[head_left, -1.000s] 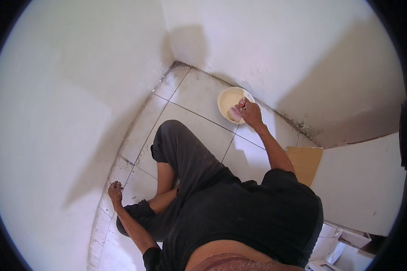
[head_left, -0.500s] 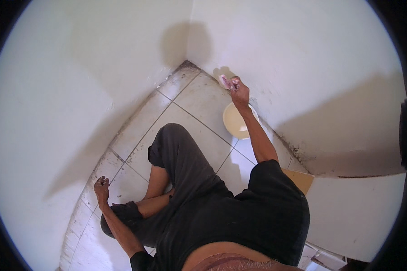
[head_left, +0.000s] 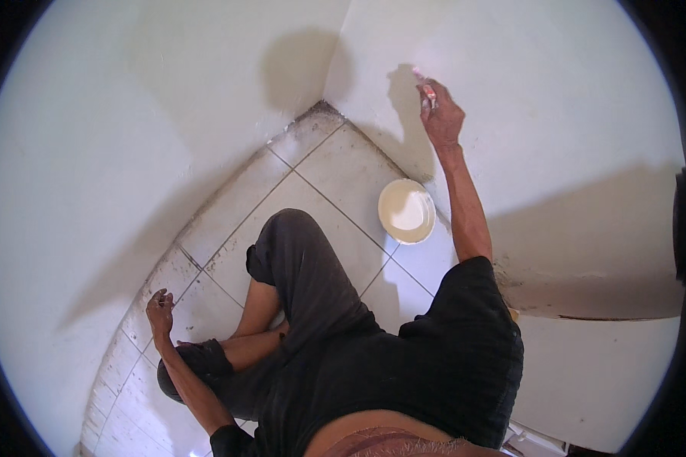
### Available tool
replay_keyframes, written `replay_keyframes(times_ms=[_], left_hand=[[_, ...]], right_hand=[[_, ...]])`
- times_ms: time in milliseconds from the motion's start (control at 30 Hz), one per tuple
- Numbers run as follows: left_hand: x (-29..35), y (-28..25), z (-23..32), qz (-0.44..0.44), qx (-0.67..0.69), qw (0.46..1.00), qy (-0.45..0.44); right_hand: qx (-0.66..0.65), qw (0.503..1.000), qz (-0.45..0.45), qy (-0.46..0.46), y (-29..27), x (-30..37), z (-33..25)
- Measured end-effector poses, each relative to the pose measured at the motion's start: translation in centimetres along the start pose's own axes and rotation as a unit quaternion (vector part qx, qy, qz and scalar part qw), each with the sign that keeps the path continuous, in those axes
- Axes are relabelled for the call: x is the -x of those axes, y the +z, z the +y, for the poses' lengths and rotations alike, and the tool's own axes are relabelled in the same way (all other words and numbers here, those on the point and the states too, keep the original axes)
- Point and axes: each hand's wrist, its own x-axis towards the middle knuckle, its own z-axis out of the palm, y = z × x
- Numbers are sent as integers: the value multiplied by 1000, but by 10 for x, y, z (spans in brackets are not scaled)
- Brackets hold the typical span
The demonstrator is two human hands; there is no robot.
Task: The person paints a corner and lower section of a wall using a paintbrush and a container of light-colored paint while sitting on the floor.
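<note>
My right hand [head_left: 443, 116] is raised to the right-hand wall, its fingers closed round a small paintbrush [head_left: 429, 95] with pinkish-white smears on it. The brush's tip lies close to the wall; I cannot tell whether it touches. Below that hand, a round cream bowl [head_left: 393, 199] holding white liquid stands on the tiles beside the wall's foot. My left hand [head_left: 160, 312] hovers beyond my bent knee near the left wall, fingers loosely curled and apart, with nothing in them. Its fingertips look stained.
Two pale walls meet in a corner [head_left: 322, 107] with dirt at its base. White floor tiles [head_left: 335, 186] with dark joints and specks lie between the walls and my crossed legs [head_left: 305, 259]. A dark object [head_left: 682, 228] shows at the far right edge.
My right hand has moved up the right-hand wall with the paintbrush, away from above the bowl, which now shows whole. My left hand has shifted slightly left in the picture.
</note>
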Motion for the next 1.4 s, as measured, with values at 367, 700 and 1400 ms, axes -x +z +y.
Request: replay_keyframes(times_ms=[367, 700, 1400], left_hand=[[8, -3, 9, 1, -5, 1000, -21], [-13, 13, 9, -25, -4, 1000, -16], [-2, -3, 5, -11, -32, 999, -22]], right_hand=[[29, 988, -149, -30, 79, 120, -14], [24, 981, -185, 48, 135, 148, 47], [-1, 989, -142, 45, 124, 137, -9]])
